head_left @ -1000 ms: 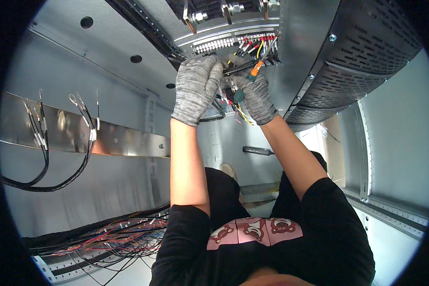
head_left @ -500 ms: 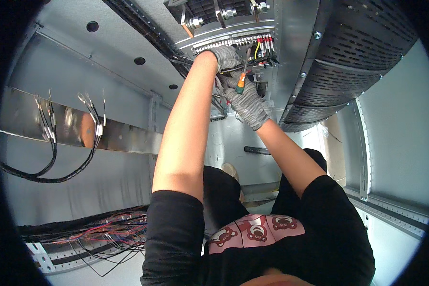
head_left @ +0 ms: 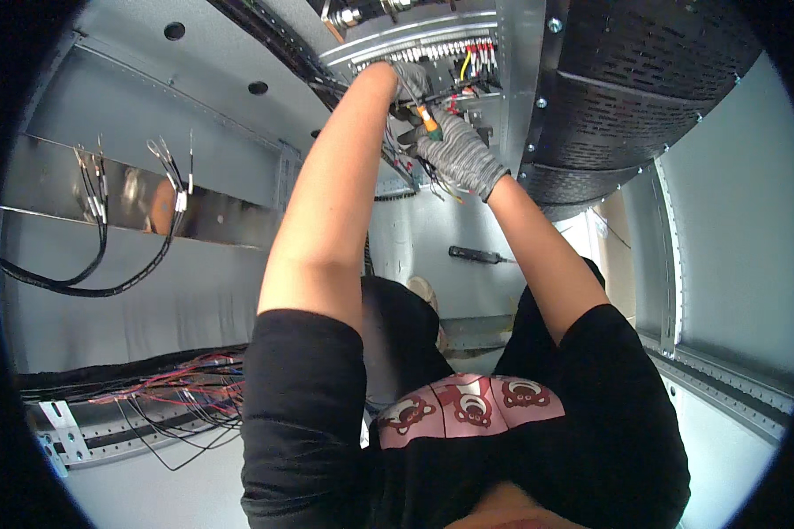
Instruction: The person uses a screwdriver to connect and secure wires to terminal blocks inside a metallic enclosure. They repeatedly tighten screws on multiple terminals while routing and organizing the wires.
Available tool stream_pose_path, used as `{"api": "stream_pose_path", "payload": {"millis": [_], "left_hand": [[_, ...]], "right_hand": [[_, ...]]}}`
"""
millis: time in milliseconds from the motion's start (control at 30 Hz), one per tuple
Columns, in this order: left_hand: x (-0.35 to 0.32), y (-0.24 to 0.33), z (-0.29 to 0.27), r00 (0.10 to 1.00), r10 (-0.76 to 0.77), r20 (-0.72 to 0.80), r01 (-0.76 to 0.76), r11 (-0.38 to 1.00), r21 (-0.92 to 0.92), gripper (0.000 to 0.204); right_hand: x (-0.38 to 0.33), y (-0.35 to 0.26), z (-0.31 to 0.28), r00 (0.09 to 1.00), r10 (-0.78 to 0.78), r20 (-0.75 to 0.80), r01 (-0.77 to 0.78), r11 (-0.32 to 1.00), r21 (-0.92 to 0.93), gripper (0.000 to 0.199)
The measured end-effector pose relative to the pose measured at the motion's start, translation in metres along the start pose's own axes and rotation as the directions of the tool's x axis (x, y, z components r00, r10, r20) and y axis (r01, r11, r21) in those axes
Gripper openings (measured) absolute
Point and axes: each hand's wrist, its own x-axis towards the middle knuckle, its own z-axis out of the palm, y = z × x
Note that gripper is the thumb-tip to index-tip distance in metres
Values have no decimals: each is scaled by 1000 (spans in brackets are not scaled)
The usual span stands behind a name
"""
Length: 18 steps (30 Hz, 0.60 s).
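Both hands wear grey knitted gloves and are at the wiring panel at the top of the view. My right hand (head_left: 460, 157) is closed on a screwdriver (head_left: 429, 122) with an orange and green handle; its shaft points up and left toward my other hand. My left hand (head_left: 411, 81) is bent in among the wires just below a row of white terminal blocks (head_left: 415, 55); its fingers are mostly hidden. Red-tipped wires and a yellow wire (head_left: 465, 67) enter the terminals to the right. Thin loose wires (head_left: 438, 180) hang beneath my right hand.
A dark-handled tool (head_left: 475, 255) lies on the cabinet floor. Perforated black covers (head_left: 626, 97) stand at the right. Black cables with bare lugs (head_left: 178, 212) stick out at the left, above a bundle of loose wires (head_left: 181, 383). Bolted metal bars (head_left: 348, 18) are at the top.
The screwdriver has swung from pointing up and slightly right to pointing up and left, and its handle has shifted left. The whole view has shifted slightly.
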Motion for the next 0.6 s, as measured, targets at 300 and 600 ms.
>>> {"api": "stream_pose_path", "payload": {"millis": [300,600], "left_hand": [[-22,19,1,991,-46,124,87,931,-354,25],[-6,-2,14,996,59,-59,-55,995,80,36]], "right_hand": [[-18,-20,-46,996,15,-86,-4,991,130,32],[4,5,-28,883,-417,-216,319,870,-377,51]]}}
